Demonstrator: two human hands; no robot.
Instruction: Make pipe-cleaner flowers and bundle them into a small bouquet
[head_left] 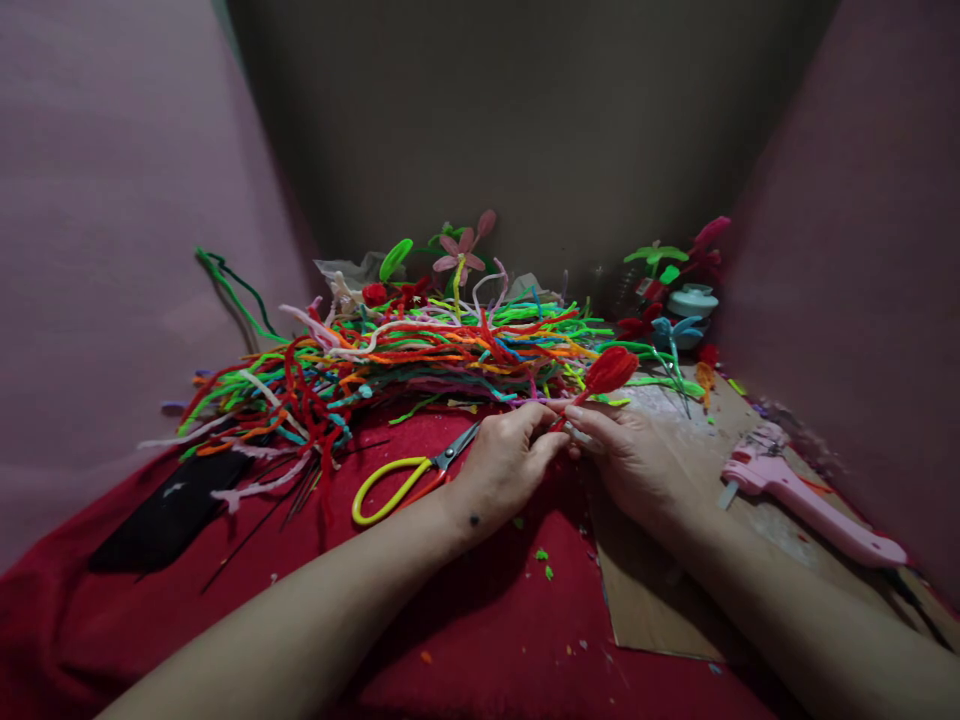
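Red chenille wire forms the piece at the middle of my view: a red pipe-cleaner flower bud (611, 370) on a thin stem, just right of centre, lifted off the surface and leaning up toward the right. From my end I see the left hand (510, 460) with thumb and fingers pinched closed on the lower stem. The right hand (634, 460) meets it fingertip to fingertip, its fingers likewise closed on the same stem just under the bud. The two hands touch at the pinch; how the stem runs inside it I cannot tell.

Behind them, across the centre and left, lies a tangled heap of multicoloured pipe cleaners (420, 350). Yellow-handled scissors (405, 482) rest on the red cloth (487, 640) just left of the left hand, blades pointing toward it. A black flat case (172, 512) sits in the lower left, partly under stray wires. The right forearm crosses a brown cardboard sheet (637, 610), and a pink glue gun (806, 505) lies near the right edge. At the upper right of the heap stand finished pipe-cleaner flowers (675, 330) beside a small pale teal pot (691, 300). A pink pipe-cleaner flower (461, 248) rises at top centre.
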